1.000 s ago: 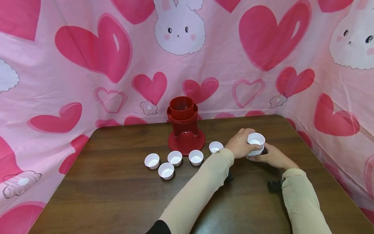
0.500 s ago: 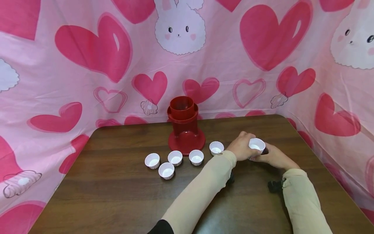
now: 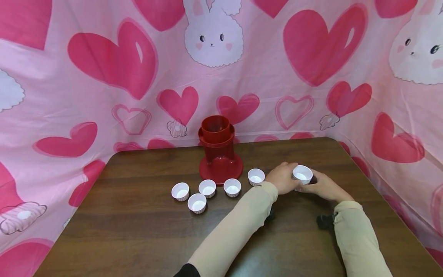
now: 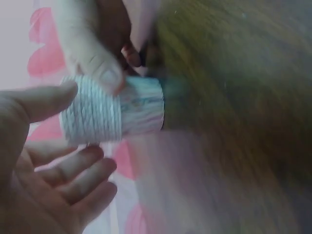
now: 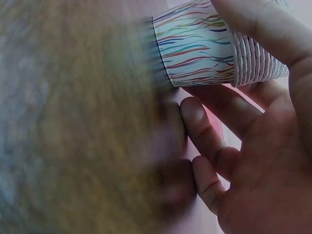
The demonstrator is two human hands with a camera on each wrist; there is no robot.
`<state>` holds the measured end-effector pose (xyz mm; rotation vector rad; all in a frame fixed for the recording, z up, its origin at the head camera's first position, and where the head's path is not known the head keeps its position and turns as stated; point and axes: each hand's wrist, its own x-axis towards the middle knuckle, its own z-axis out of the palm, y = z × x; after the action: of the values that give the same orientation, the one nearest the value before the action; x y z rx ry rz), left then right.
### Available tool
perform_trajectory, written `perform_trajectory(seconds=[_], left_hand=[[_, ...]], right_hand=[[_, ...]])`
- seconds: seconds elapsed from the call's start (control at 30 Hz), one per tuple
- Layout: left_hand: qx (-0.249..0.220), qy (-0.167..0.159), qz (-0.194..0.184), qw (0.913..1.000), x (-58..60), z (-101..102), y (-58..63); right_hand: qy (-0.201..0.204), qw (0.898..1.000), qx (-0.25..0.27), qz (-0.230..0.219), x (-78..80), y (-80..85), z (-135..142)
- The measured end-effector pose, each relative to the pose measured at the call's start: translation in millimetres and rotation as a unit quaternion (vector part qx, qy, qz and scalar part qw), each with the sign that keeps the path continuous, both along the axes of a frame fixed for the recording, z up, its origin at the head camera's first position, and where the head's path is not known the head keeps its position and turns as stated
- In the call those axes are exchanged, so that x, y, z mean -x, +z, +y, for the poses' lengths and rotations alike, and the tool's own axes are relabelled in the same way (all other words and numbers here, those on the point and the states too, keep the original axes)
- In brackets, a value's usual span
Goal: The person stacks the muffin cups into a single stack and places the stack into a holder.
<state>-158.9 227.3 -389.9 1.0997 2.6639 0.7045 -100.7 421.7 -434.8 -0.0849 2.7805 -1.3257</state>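
A nested stack of white paper baking cups (image 3: 302, 174) stands toward the table's right side, held between both hands. Colourful wavy lines mark the lowest cup's wall (image 5: 195, 48), and several rims overlap above it. My left hand (image 3: 283, 177) grips the stack's upper rims from the left, thumb on one side and fingers on the other in the left wrist view. From the right, my right hand (image 3: 325, 186) holds the stack, its thumb (image 4: 105, 73) laid along the side. The stack's base is mostly hidden by the hands in the head view.
Several single white cups, such as one cup (image 3: 197, 203) and another (image 3: 256, 176), sit left of the hands. Behind them stands a red round-based holder (image 3: 220, 161) with a red cylinder (image 3: 215, 129) on top. A pink heart-print cloth (image 3: 138, 77) surrounds the wooden table (image 3: 121, 231).
One second ago my left hand held an upper cup raised above the lower one. It has come down, and the cups now sit nested together. The right hand stays nearly in place.
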Motion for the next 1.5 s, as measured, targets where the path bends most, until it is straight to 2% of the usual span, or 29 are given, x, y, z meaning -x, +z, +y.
perform_trajectory(seconds=[0.13, 0.23, 0.37, 0.53, 0.7, 0.87, 1.2, 1.5], left_hand=[[0.006, -0.033, -0.002, 0.9994, 8.4, -19.4, 2.7], [0.029, -0.034, 0.013, 0.9989, 17.3, -35.9, 3.8], [0.068, -0.006, 0.033, 0.9971, 28.5, -55.7, 1.6], [0.11, 0.04, 0.032, 0.9926, 36.3, -73.4, -3.4], [0.138, 0.067, 0.038, 0.9874, 38.1, -79.2, -5.2], [0.163, 0.07, 0.04, 0.9834, 39.5, -78.0, -5.7], [0.129, 0.064, 0.029, 0.9891, 43.3, -80.8, -7.4], [0.053, 0.072, 0.007, 0.996, 41.8, -78.5, -5.9]], right_hand=[[-0.002, 1.0, -0.001, -0.012, 1.1, 0.5, -1.4], [-0.01, 1.0, -0.002, -0.021, 2.2, 1.8, -2.2], [-0.02, 0.999, -0.004, -0.027, 2.4, 2.4, -1.9], [-0.014, 1.0, -0.009, -0.01, -0.1, 0.3, 1.4], [-0.018, 1.0, -0.003, -0.011, -1.9, 0.1, 4.5], [-0.015, 1.0, -0.004, -0.012, -2.0, -0.7, 4.9], [-0.013, 1.0, -0.005, 0.002, 0.4, -1.1, 1.2], [-0.01, 1.0, -0.007, 0.004, 2.6, -2.3, -0.2]])
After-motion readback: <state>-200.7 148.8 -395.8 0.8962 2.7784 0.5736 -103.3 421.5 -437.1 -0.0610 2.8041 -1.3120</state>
